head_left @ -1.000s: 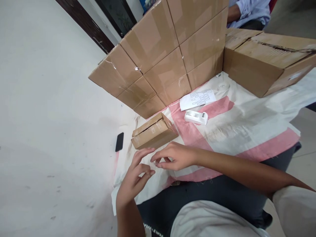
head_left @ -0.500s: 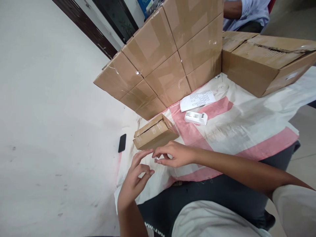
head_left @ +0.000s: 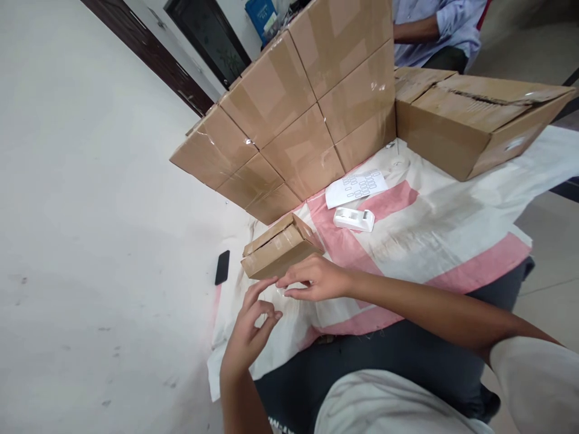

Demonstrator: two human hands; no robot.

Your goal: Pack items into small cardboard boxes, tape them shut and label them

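My right hand (head_left: 319,278) comes in from the right with thumb and index finger closed around a small clear piece of tape (head_left: 280,292). The tape is thin and shiny, and its far edge is hard to make out. My left hand (head_left: 251,325) is raised beside it, index finger stretched out so that its tip meets the right fingertips. The left thumb and other fingers are curled apart from the index finger, with nothing seen between them. Just beyond both hands lies a small brown cardboard box (head_left: 275,252), its top seam facing up.
A white tape dispenser (head_left: 354,219) and a printed paper sheet (head_left: 357,188) lie on the pink-and-white cloth (head_left: 402,241). Taped cartons (head_left: 294,102) form a wall behind, with a larger box (head_left: 452,138) at right. A black phone (head_left: 222,267) lies left. Another person's arm (head_left: 416,31) shows beyond.
My right fingers have shifted slightly left, nearer the left index fingertip, with the tape still between them. The left hand holds nearly the same pose. The whole view has tilted slightly.
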